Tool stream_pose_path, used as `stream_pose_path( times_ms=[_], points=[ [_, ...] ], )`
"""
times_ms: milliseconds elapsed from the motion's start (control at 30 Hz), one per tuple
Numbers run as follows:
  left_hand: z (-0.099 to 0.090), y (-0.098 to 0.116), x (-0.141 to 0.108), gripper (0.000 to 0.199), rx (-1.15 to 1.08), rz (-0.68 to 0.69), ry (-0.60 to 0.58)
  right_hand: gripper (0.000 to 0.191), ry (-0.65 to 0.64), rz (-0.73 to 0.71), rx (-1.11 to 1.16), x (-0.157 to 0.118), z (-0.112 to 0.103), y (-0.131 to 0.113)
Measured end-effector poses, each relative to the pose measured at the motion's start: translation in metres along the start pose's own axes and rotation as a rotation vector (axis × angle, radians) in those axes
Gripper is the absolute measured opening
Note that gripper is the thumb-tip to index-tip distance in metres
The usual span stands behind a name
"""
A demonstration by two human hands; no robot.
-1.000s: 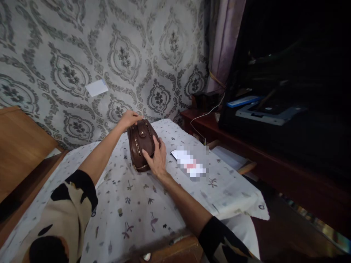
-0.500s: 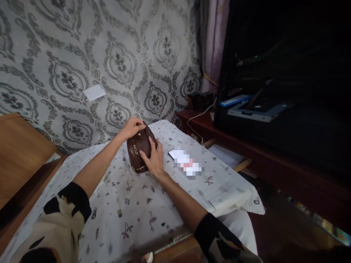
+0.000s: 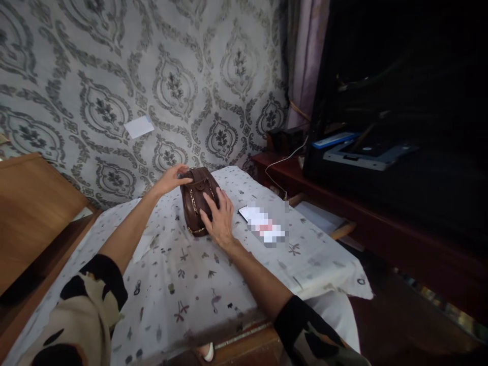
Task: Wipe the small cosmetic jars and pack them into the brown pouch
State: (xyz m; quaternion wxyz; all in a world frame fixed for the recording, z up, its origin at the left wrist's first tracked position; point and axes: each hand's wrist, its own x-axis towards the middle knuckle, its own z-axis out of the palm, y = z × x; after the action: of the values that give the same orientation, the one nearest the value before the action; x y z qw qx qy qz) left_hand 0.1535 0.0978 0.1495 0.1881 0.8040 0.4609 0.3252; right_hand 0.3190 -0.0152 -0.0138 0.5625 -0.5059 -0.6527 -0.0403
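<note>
A brown leather handbag (image 3: 194, 203) with gold chain trim sits on the patterned white cloth (image 3: 190, 284). My left hand (image 3: 171, 179) is at the bag's upper left corner, fingers stretched out and thumb apart, the thumb by the flap's edge. Spread over the bag's right front side are the fingers of my right hand (image 3: 221, 218), which cover part of the leather. Neither hand is wrapped round the bag. To the right of my right hand lies a phone (image 3: 263, 223) with a lit, blurred screen.
A white card (image 3: 139, 127) shows against the patterned wall. On the right stand a dark red cabinet (image 3: 282, 165) and a large dark screen (image 3: 412, 91), with a white cable (image 3: 280, 162) between. A wooden panel (image 3: 38, 203) stands at left.
My left hand has drawn back left from the clasp to the bag's upper corner, its fingers opening. The bag has turned slightly and its flap sits differently. The view has shifted slightly.
</note>
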Motion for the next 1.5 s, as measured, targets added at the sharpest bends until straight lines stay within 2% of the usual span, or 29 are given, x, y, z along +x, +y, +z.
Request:
stream_pose_path(
  times_ms=[100, 200, 367, 500, 600, 867, 1067, 1500],
  points=[
    [-0.001, -0.010, -0.005, 0.035, 0.014, 0.008, 0.011, 0.041, -0.011, -0.103, -0.057, -0.001, -0.002, -0.002],
    [-0.001, -0.014, -0.011, 0.029, -0.007, -0.002, 0.020, 0.040, -0.038, -0.168, -0.065, -0.003, -0.002, -0.004],
    [0.004, -0.015, -0.021, 0.037, 0.040, 0.026, 0.007, 0.039, -0.050, -0.181, -0.072, -0.005, 0.000, -0.004],
    [0.009, -0.013, -0.021, 0.027, 0.112, 0.094, 0.076, 0.040, -0.057, -0.176, -0.085, -0.006, 0.000, -0.004],
    [0.012, -0.012, -0.019, 0.024, 0.087, 0.115, 0.094, 0.041, -0.064, -0.170, -0.088, -0.006, 0.000, -0.005],
    [0.022, -0.015, -0.008, 0.016, -0.086, 0.072, 0.231, 0.042, -0.091, -0.166, -0.099, -0.006, 0.000, -0.004],
    [0.032, -0.019, -0.001, 0.017, -0.174, 0.021, 0.280, 0.041, -0.125, -0.172, -0.142, -0.005, -0.002, -0.004],
    [0.039, -0.004, -0.025, 0.026, -0.271, -0.032, 0.265, 0.042, -0.150, -0.149, -0.109, -0.004, -0.001, -0.003]
  ],
)
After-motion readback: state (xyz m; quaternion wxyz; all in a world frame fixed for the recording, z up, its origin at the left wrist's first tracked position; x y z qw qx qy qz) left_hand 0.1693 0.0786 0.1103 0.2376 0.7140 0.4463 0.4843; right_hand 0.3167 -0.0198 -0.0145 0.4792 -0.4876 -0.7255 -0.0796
